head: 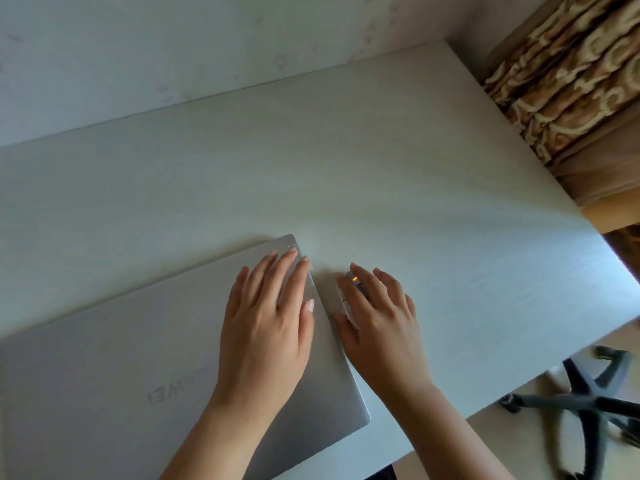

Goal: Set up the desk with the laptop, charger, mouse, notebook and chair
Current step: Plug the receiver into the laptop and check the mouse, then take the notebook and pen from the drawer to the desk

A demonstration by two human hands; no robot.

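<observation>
A closed silver laptop (138,358) lies on the white desk (346,161) at the lower left, its lid logo facing me upside down. My left hand (266,320) rests flat on the lid near its far right corner, fingers spread. Just right of the laptop sits a small light-coloured mouse (351,299) with an orange light by its wheel. My right hand (377,320) lies over the mouse, fingers draped on it and thumb at its left side. The chair's dark star base (585,403) shows on the floor at the lower right. No charger or notebook is in view.
A pale wall (173,46) runs along the desk's far edge. A brown patterned curtain (571,84) hangs past the desk's right end. Light flooring shows beneath the desk's near right edge.
</observation>
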